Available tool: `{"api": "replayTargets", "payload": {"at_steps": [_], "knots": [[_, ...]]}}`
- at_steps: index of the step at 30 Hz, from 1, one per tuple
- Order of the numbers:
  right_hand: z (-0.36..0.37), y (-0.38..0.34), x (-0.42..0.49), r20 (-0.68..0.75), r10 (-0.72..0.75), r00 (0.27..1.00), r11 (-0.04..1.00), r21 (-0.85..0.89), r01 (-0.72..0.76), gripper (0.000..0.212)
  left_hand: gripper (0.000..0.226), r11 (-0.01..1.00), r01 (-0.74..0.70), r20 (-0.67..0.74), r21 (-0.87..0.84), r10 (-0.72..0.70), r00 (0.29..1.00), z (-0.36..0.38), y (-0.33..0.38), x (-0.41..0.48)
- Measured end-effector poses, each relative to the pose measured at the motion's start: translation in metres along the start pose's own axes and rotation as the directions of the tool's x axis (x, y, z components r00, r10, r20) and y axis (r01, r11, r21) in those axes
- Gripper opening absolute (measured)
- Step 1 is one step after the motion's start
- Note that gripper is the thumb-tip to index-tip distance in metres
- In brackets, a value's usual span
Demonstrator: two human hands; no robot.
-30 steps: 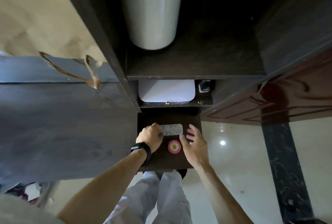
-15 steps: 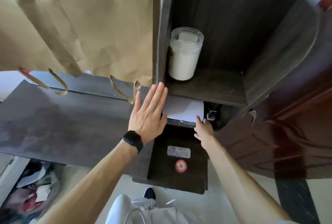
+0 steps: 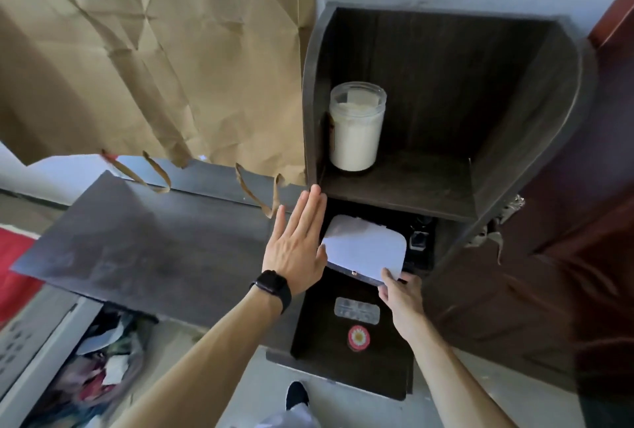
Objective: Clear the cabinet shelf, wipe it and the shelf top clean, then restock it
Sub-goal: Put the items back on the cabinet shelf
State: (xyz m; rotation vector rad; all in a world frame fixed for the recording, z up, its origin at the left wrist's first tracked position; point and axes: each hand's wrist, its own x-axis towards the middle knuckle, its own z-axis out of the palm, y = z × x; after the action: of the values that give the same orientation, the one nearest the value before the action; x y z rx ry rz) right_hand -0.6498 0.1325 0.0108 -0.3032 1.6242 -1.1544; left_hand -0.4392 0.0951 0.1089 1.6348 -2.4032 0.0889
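My left hand (image 3: pixel 296 249) lies flat at the counter's (image 3: pixel 154 245) right end. The flat box (image 3: pixel 367 249) sits between my hands, its near corner held by my right hand (image 3: pixel 401 293). The jar (image 3: pixel 356 127) stands on the shelf (image 3: pixel 411 184) beyond my left fingertips, the paper bag (image 3: pixel 154 60) further left.

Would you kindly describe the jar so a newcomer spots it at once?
Find the dark wooden cabinet beside the brown paper bag. In its top compartment, at the left side, stands the clear jar of white contents. Unlike the flat white box below, it is tall.

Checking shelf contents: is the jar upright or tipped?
Upright. The jar stands on its base on the upper shelf, its top facing up.
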Motion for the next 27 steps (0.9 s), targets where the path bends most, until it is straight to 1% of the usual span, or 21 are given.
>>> {"api": "replayTargets", "payload": {"at_steps": [1,2,3,4,5,6,7,8,9,10,11,12,14,16,17,19,23,25,27], "knots": [[-0.008,0.004,-0.011,0.028,0.019,0.999,1.0,0.022,-0.02,0.036,0.088,0.998,0.036,0.057,-0.047,-0.033,0.998,0.005,0.001,-0.012],[-0.017,0.01,-0.02,0.057,0.035,0.998,0.998,0.041,-0.038,0.04,0.085,0.988,0.102,0.138,-0.113,-0.086,0.987,0.012,0.001,-0.025],[-0.024,0.015,-0.028,0.084,0.05,0.995,0.997,0.054,-0.054,0.044,0.082,0.961,0.202,0.224,-0.192,-0.157,0.962,0.02,0.003,-0.038],[-0.03,0.019,-0.037,0.107,0.057,0.993,0.996,0.07,-0.064,0.047,0.079,0.904,0.328,0.32,-0.275,-0.235,0.918,0.026,0.007,-0.052],[-0.034,0.023,-0.045,0.122,0.06,0.991,0.994,0.081,-0.071,0.048,0.079,0.809,0.472,0.434,-0.349,-0.307,0.847,0.034,0.01,-0.064],[-0.037,0.029,-0.052,0.124,0.062,0.99,0.994,0.083,-0.073,0.046,0.081,0.678,0.61,0.547,-0.41,-0.352,0.759,0.04,0.014,-0.075],[-0.037,0.034,-0.06,0.124,0.054,0.991,0.995,0.082,-0.065,0.044,0.086,0.514,0.726,0.647,-0.457,-0.367,0.668,0.05,0.015,-0.086],[-0.038,0.04,-0.065,0.124,0.051,0.991,0.995,0.074,-0.061,0.044,0.091,0.343,0.799,0.716,-0.493,-0.362,0.597,0.057,0.018,-0.094],[-0.039,0.047,-0.069,0.13,0.045,0.99,0.997,0.058,-0.053,0.046,0.096,0.188,0.838,0.759,-0.513,-0.356,0.545,0.065,0.019,-0.102],[-0.038,0.054,-0.072,0.145,0.045,0.988,0.998,0.033,-0.051,0.048,0.099,0.06,0.851,0.789,-0.522,-0.344,0.508,0.072,0.019,-0.108],[-0.037,0.062,-0.076,0.163,0.056,0.985,0.998,-0.001,-0.056,0.05,0.097,-0.055,0.853,0.816,-0.519,-0.329,0.476,0.078,0.018,-0.117],[-0.036,0.068,-0.078,0.182,0.062,0.981,0.998,-0.024,-0.058,0.052,0.09,-0.14,0.841,0.829,-0.523,-0.312,0.464,0.08,0.018,-0.123],[-0.029,0.077,-0.086,0.194,0.086,0.977,0.996,-0.047,-0.078,0.054,0.08,-0.265,0.805,0.839,-0.531,-0.299,0.455,0.085,0.014,-0.133],[-0.013,0.085,-0.09,0.211,0.108,0.971,0.993,-0.066,-0.096,0.049,0.083,-0.367,0.765,0.843,-0.529,-0.331,0.424,0.088,0.006,-0.14],[-0.002,0.088,-0.091,0.227,0.112,0.968,0.992,-0.081,-0.096,0.047,0.08,-0.423,0.736,0.844,-0.529,-0.356,0.402,0.091,-0.001,-0.143],[0.023,0.096,-0.089,0.246,0.107,0.963,0.989,-0.129,-0.076,0.047,0.068,-0.491,0.681,0.833,-0.543,-0.419,0.361,0.092,-0.018,-0.145],[0.09,0.105,-0.084,0.299,0.138,0.944,0.973,-0.221,-0.072,0.054,0.069,-0.55,0.631,0.826,-0.547,-0.478,0.3,0.096,-0.079,-0.151],[0.128,0.107,-0.082,0.335,0.148,0.931,0.931,-0.363,-0.017,0.055,0.065,-0.588,0.606,0.83,-0.536,-0.497,0.253,0.099,-0.117,-0.156],[0.163,0.111,-0.077,0.357,0.133,0.925,0.849,-0.523,0.08,0.054,0.056,-0.601,0.6,0.83,-0.528,-0.516,0.212,0.1,-0.157,-0.157]]}}
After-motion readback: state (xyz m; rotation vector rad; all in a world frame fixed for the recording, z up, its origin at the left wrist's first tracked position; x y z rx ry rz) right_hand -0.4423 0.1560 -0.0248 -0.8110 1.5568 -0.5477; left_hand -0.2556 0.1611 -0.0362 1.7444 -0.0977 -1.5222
